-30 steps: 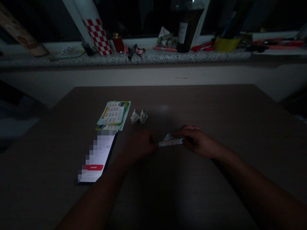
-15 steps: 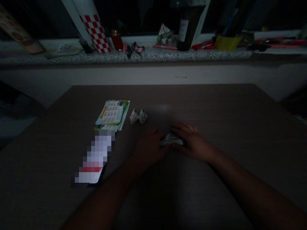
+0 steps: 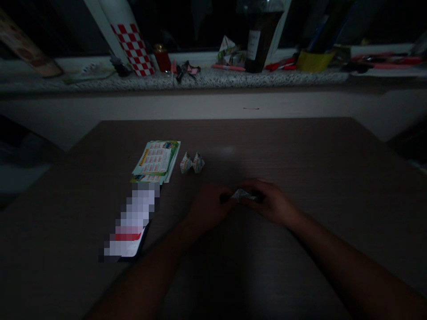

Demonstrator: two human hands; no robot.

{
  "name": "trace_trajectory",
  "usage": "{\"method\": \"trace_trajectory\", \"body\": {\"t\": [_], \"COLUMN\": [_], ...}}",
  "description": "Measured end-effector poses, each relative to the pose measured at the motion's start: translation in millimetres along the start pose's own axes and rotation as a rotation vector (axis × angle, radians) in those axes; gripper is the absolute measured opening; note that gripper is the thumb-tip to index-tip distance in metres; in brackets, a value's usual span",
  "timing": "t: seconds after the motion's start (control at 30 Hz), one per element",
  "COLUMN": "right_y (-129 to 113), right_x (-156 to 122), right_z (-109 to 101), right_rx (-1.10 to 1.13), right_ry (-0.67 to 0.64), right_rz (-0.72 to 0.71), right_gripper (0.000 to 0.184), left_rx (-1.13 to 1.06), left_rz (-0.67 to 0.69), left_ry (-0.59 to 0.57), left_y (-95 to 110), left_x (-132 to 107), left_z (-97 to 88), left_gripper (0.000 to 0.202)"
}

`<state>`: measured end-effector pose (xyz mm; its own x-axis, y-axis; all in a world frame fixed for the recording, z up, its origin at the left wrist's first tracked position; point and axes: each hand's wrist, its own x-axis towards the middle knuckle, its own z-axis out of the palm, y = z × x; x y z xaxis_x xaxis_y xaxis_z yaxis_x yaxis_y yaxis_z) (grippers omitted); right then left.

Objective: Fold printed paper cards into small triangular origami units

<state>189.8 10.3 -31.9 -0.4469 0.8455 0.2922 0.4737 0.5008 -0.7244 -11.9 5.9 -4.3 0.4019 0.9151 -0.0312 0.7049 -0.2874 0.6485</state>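
Observation:
Between my two hands is a small piece of folded printed paper (image 3: 242, 194), with a peaked top. My left hand (image 3: 211, 205) pinches its left end, thumb toward me. At the right end my right hand (image 3: 269, 199) grips it, fingers curled over the far side and thumb at the near edge. The dim light hides parts of the fingertips. Beyond my left hand stand two small folded paper pieces (image 3: 192, 163), side by side and pointed at the top.
A stack of printed paper sheets (image 3: 154, 158) lies on the wooden table (image 3: 300, 151) at the left. Below it rests a phone (image 3: 133, 222) with a blurred-out screen. Along the back, a granite sill (image 3: 207, 78) holds a checkered tube (image 3: 135, 49), a dark bottle-like container (image 3: 258, 49) and a yellow holder (image 3: 315, 61).
The folded paper now shows a lower, more pointed profile between my fingers. My right hand's fingers have shifted slightly toward me, and my left hand's fingers have curled in closer.

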Motion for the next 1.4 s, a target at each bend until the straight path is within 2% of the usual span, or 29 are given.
{"method": "trace_trajectory", "body": {"t": [0.1,0.2,0.4,0.5,0.67,0.8,0.97,1.17,1.4], "right_y": [-1,-5,-12,-12,-13,-16,-20,-20,-20], "right_x": [-3,-4,-2,-2,-5,-6,-4,-4,-4], "right_z": [2,3,3,4,4,-3,-12,-10,-9], "right_rx": [0.185,0.334,0.517,0.502,0.389,0.144,0.042,0.036,0.06], "right_ry": [0.106,0.206,0.319,0.362,0.316,0.392,0.355,0.308,0.273], "right_rz": [0.079,0.135,0.185,0.175,0.128,-0.033,-0.198,-0.208,-0.157], "right_gripper": [0.035,0.037,0.035,0.034,0.027,0.019,0.014,0.017,0.007], "left_rx": [-0.249,-0.428,-0.568,-0.672,-0.69,-0.727,-0.748,-0.698,-0.646], "left_rz": [-0.088,-0.099,-0.145,-0.138,-0.141,-0.115,-0.075,-0.092,-0.099], "left_ry": [-0.047,-0.051,-0.017,-0.049,-0.087,-0.06,-0.07,-0.057,-0.041], "left_y": [1,2,3,3,1,0,2,7,4], "left_x": [-1,-2,-3,-3,-3,-3,-4,-6,-5], "left_z": [-2.6,-1.6,-0.3,0.4,4.4,0.6,-4.1,-4.4,-3.3], "left_gripper": [0.022,0.025,0.028,0.025,0.021,0.019,0.021,0.022,0.022]}}
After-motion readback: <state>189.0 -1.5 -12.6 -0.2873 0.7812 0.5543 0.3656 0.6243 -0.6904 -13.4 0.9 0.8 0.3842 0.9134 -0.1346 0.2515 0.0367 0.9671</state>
